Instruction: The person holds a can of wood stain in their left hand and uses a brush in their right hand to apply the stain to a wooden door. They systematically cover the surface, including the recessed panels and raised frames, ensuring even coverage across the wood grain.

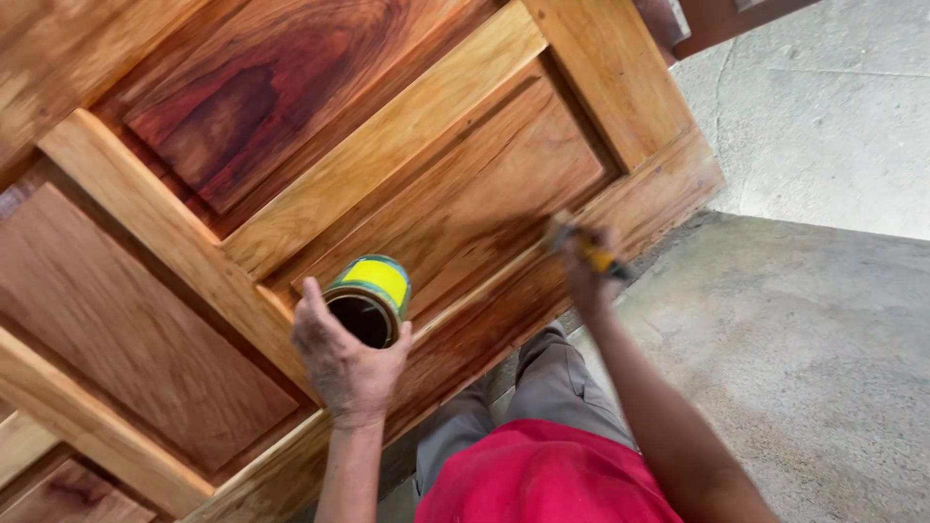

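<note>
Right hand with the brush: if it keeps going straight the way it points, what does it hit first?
The right hand points its brush up-left at the wooden door. It would likely meet the door's recessed panel first; the bristles look at or almost on the wood, though depth is unclear.

Red shirt [547, 479], grey trousers [542, 387], bare forearms, no sleeves.

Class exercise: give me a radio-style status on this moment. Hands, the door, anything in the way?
Left hand grips open can. Right hand holds brush against wooden door, lower rail. Nothing blocking the brush; concrete floor beside it.
</note>
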